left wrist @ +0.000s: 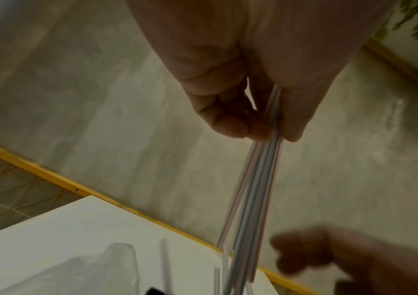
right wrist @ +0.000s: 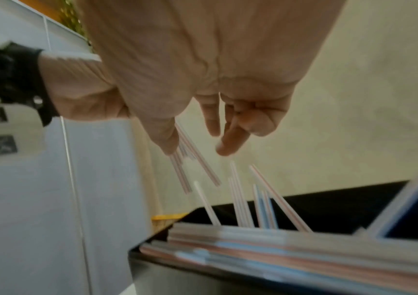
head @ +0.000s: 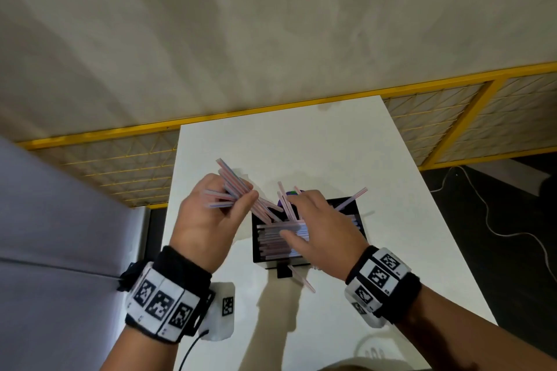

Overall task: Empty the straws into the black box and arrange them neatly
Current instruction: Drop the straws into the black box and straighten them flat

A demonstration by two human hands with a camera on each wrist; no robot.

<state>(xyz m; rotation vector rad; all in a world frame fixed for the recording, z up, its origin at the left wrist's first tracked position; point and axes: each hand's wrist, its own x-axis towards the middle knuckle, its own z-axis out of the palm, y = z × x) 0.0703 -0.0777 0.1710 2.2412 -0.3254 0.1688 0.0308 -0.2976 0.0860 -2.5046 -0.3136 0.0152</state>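
A black box [head: 255, 247] stands on the white table [head: 301, 135], with several striped straws [head: 280, 239] lying flat in it. More straws [head: 284, 202] lean tilted out of its far side. My left hand [head: 241, 202], up and left of the box, pinches a bundle of straws [head: 232, 187]; the left wrist view shows that bundle [left wrist: 260, 179] hanging from my left hand [left wrist: 270, 135]. Above the flat straws hovers my right hand [head: 294, 217], fingers spread and holding nothing. In the right wrist view my right hand [right wrist: 197, 147] hangs relaxed over the black box [right wrist: 328, 203].
One loose straw [head: 301, 278] lies on the table by the box's near side. A purple object [head: 289, 194] shows behind my right hand. A clear plastic bag [left wrist: 89, 269] lies on the table. A yellow mesh fence [head: 120, 166] runs behind the table's far edge.
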